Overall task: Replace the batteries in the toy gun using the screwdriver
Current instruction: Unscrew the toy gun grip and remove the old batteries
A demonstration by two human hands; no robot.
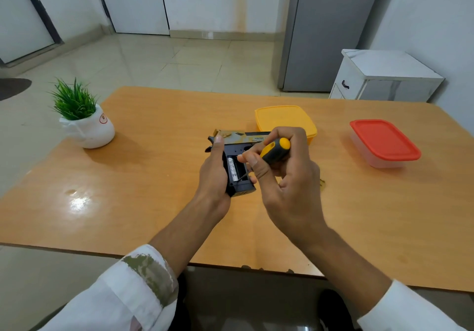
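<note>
Centre frame, left grip [214, 174] clasps the toy gun [238, 141]; right grip [287, 176], pinching the screwdriver [275, 151], covers the muzzle; yellow box [282, 117] behind, red-lidded box [383, 141] right, potted plant [84, 115] left

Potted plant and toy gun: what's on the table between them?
Nothing: in the head view, only bare table lies between the potted plant and the toy gun in the left hand.

left grip [214, 176] curled, right grip [287, 179] pinching
</note>
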